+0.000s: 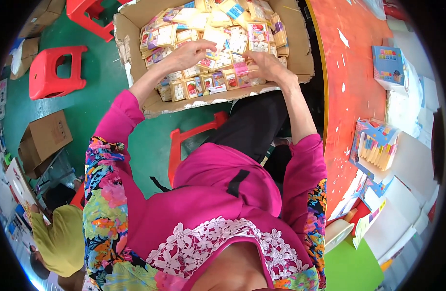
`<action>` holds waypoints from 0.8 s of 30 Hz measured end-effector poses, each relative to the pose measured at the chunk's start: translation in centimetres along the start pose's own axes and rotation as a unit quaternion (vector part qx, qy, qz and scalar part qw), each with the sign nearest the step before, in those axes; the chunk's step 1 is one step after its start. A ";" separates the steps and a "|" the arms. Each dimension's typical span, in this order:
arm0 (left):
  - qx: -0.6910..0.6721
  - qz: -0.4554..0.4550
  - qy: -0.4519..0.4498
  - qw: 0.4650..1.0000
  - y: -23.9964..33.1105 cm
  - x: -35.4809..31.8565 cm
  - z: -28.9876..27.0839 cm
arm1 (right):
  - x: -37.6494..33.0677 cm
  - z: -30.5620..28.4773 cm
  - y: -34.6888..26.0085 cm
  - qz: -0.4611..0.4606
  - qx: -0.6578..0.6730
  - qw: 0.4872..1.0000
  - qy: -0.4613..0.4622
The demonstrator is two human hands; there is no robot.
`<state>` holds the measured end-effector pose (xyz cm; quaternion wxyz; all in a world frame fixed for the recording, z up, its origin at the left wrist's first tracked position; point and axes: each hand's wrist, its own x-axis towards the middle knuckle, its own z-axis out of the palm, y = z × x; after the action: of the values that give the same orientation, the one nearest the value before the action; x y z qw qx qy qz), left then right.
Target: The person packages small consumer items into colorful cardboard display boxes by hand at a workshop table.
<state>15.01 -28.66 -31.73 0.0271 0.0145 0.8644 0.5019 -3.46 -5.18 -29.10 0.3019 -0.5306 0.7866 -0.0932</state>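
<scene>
A large open cardboard box (pixel 131 43) in front of me is heaped with small bundles of picture cards and wooden-looking tiles (pixel 191 87). My left hand (pixel 188 54) hovers over the left middle of the heap, fingers stretched to the right; nothing can be made out in it. My right hand (pixel 267 66) reaches in from the right, its fingers apart, next to a bundle with a pink band (pixel 241 69). Whether the fingertips touch that bundle is hard to tell. Bright light washes out the middle of the heap.
An orange-red table (pixel 351 92) runs along my right, with blue printed boxes (pixel 390 68) beyond it. Red plastic stools (pixel 80 60) stand on the green floor at left. A cardboard carton (pixel 46 140) lies near another person in a yellow-green top (pixel 60 237).
</scene>
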 end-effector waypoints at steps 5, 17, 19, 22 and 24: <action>0.158 -0.033 0.129 0.978 2.0 -1.0 -0.4 | 0.1 0.9 0.1 -0.052 0.055 0.997 -0.002; -0.003 -0.156 0.054 0.986 3.9 -1.3 4.9 | 0.4 1.4 -0.7 -0.053 0.048 0.997 -0.019; -0.041 -0.160 0.048 0.985 3.8 -1.4 5.8 | 0.7 1.0 -1.3 -0.042 0.056 0.997 -0.026; -0.143 -0.164 0.013 0.976 2.4 -1.9 7.3 | 1.0 0.6 -1.8 -0.010 0.044 0.997 -0.062; -0.314 -0.261 -0.033 0.912 3.1 -2.0 8.0 | 1.1 0.8 -1.1 -0.044 0.044 0.995 -0.073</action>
<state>17.50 -20.35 -32.94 0.1885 -0.2048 0.6340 0.7215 -2.43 -6.47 -29.63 0.3768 -0.5560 0.7338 -0.1020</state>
